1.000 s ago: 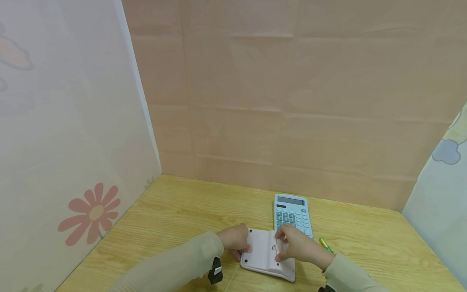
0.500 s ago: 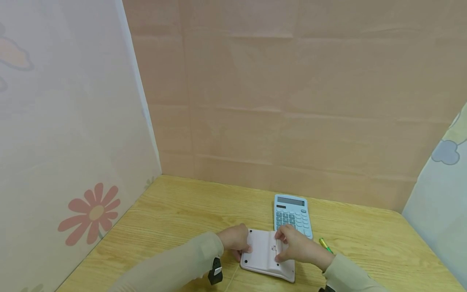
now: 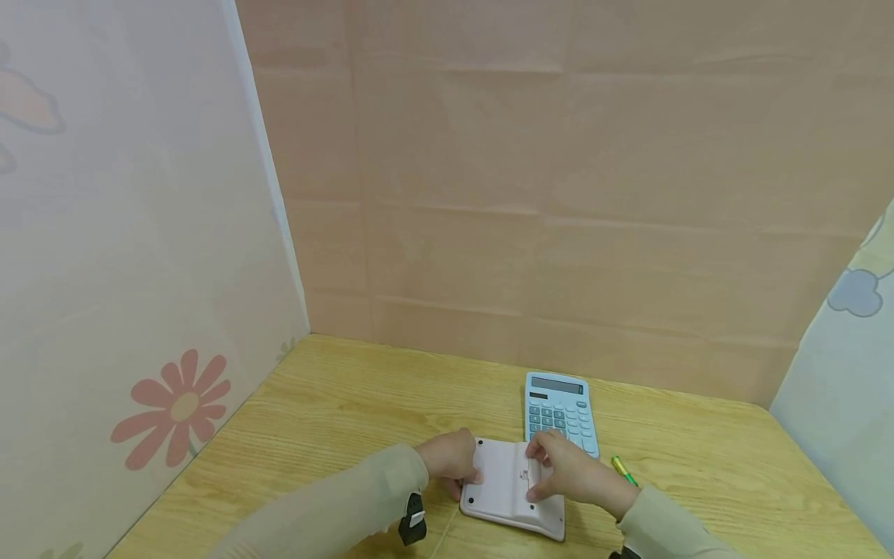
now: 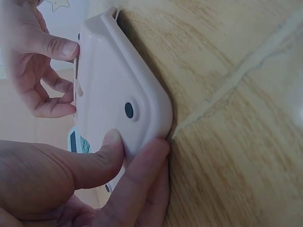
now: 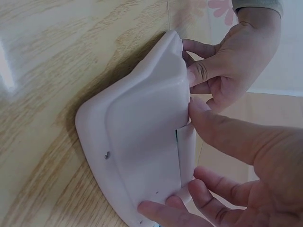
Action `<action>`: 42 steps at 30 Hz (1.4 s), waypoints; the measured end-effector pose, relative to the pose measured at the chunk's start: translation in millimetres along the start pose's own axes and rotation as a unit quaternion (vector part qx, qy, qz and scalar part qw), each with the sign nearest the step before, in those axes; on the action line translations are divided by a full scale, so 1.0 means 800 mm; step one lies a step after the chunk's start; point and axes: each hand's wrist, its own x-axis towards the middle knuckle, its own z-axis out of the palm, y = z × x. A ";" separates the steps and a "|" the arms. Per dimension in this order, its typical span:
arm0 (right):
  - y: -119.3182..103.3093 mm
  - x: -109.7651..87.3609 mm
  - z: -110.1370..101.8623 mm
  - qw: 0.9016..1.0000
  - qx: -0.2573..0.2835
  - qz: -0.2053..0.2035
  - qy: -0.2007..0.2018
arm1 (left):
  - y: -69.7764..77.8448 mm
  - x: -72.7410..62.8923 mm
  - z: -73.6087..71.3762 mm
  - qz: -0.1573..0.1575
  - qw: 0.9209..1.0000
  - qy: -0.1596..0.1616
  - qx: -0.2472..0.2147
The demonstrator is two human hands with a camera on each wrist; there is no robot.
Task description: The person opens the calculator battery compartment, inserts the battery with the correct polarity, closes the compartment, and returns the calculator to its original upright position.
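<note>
On the near part of one wood-grain table (image 3: pixel 391 388), one pale pink calculator (image 3: pixel 499 481) is laid back side up. Three dark round feet (image 3: pixel 471 501) can be counted on its back in the head view. One edge is clamped by the left hand (image 3: pixel 450 456), the thumb being pressed on the back and the fingers set against the side. By the right hand (image 3: pixel 573 470), one battery cover (image 5: pixel 186 158) on the raised ridge is gripped, thumb and forefinger being placed at its two ends; a narrow dark gap is seen along the cover's edge. The two hands are set apart. Beyond, one light blue calculator (image 3: pixel 559 404) is laid face up, its lower end partly hidden; whether the two calculators touch cannot be told. One slim green and yellow stick (image 3: pixel 624 468) is partly covered by the right arm. Two beige sleeves (image 3: pixel 342 508) are worn, and at each cuff one black wrist device (image 3: pixel 412 520) is seen. The table is bordered by one creased brown backdrop (image 3: pixel 531 194) and two pale side panels (image 3: pixel 174 194), on the left of which one red flower (image 3: pixel 171 407) is printed.
</note>
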 end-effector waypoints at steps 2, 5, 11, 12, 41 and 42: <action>0.000 0.001 0.000 1.000 0.001 0.000 -0.002 | 0.000 0.000 0.001 0.001 1.000 0.003 -0.007; 0.001 0.001 -0.001 1.000 0.002 -0.002 -0.004 | 0.000 -0.001 0.001 0.002 1.000 0.006 -0.014; 0.002 0.001 -0.002 1.000 0.006 -0.002 -0.004 | -0.001 -0.001 0.002 0.005 1.000 0.007 -0.013; 0.002 0.001 -0.002 1.000 0.008 -0.002 -0.004 | 0.000 -0.001 0.002 0.006 1.000 0.006 -0.013; 0.000 0.024 -0.002 0.990 0.055 0.131 0.017 | -0.001 -0.003 -0.001 0.011 1.000 0.004 -0.029; 0.000 0.025 -0.002 0.990 0.054 0.131 0.018 | -0.001 -0.003 -0.001 0.011 1.000 0.004 -0.027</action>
